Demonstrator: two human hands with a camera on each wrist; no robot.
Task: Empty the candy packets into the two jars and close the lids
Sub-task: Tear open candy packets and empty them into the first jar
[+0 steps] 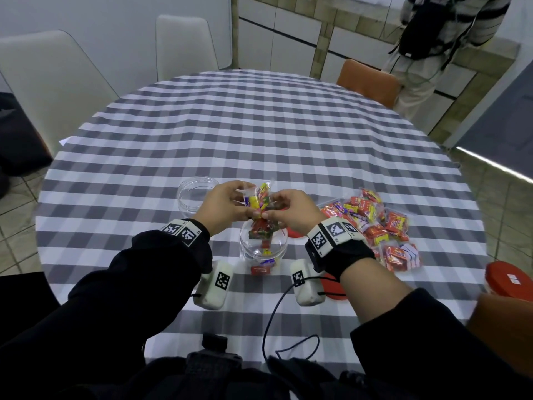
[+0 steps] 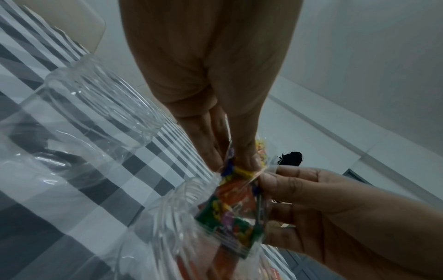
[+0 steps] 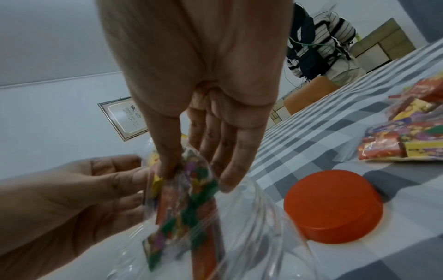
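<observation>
Both hands hold one clear candy packet (image 1: 259, 206) over the mouth of the near clear jar (image 1: 264, 246). My left hand (image 1: 245, 206) pinches its upper part, thumb against fingers (image 2: 242, 159). My right hand (image 1: 272, 212) pinches the other side (image 3: 167, 166). The packet (image 2: 230, 208) hangs mouth down, with colourful wrapped candies (image 3: 187, 204) bunched at the jar's opening (image 3: 254, 217). A few candies lie in the jar's bottom (image 1: 266, 252). A second clear jar (image 1: 196, 194) stands open, with nothing visible inside, to the left behind my left hand.
A pile of full candy packets (image 1: 380, 226) lies on the checked tablecloth (image 1: 259, 125) to the right. One red lid (image 3: 333, 206) sits just right of the near jar, another (image 1: 334, 287) under my right wrist. A person (image 1: 432, 30) stands beyond the table; chairs surround it.
</observation>
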